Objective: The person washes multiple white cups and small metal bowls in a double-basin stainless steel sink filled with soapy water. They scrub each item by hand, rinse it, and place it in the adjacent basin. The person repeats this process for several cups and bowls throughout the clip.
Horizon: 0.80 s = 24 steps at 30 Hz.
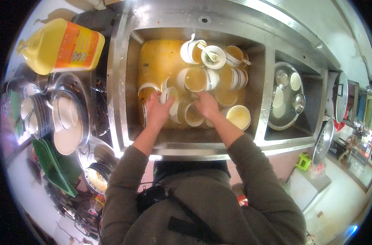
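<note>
In the large sink basin (157, 49), murky yellow-brown water surrounds several white bowls. My left hand (156, 109) grips a small white bowl (169, 96), thumb on its near side and fingers at its left edge. My right hand (206, 105) is closed at the water, beside a half-sunken bowl (193, 115); what its fingers hold, if anything, is hidden. Just beyond it lies a tilted bowl (195, 79). Toward the back, a white spoon (209, 53) rests in another bowl (217, 62). A bowl (238, 117) with yellowish water stands right of my right wrist.
A second basin on the right holds a round metal pan (280, 122) with several small dishes. At the left stand a large yellow jug (63, 47) and stacked plates (67, 136). The sink's metal front edge (186, 150) runs before my body.
</note>
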Each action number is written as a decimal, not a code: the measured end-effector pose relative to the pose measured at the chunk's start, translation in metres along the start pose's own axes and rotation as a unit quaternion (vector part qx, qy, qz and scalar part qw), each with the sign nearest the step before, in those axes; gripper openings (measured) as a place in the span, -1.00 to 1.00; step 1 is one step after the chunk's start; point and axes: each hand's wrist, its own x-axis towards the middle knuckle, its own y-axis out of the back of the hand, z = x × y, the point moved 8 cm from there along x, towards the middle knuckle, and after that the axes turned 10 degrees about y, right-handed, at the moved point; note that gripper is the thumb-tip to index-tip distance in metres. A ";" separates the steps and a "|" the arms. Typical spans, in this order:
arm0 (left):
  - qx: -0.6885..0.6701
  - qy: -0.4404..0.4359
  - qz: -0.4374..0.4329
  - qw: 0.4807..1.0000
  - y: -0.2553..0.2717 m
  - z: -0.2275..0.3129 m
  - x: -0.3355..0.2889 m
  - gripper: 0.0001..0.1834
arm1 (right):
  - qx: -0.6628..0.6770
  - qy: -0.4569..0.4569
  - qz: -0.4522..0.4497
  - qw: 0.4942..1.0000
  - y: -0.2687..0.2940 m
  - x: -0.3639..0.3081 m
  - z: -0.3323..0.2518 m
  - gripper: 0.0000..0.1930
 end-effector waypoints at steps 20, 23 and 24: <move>-0.119 0.232 -0.521 0.813 -0.055 0.008 -0.021 -0.49 | -0.179 0.438 -0.022 0.881 0.070 -0.042 -0.089 -0.57; -0.131 0.201 -0.436 0.868 -0.067 0.015 -0.030 -0.56 | 0.209 0.156 0.003 0.966 0.090 -0.021 -0.044 -0.40; -0.160 0.148 -0.401 0.890 -0.068 0.028 -0.042 -0.59 | 0.334 0.071 -0.021 0.940 0.079 -0.021 -0.032 -0.36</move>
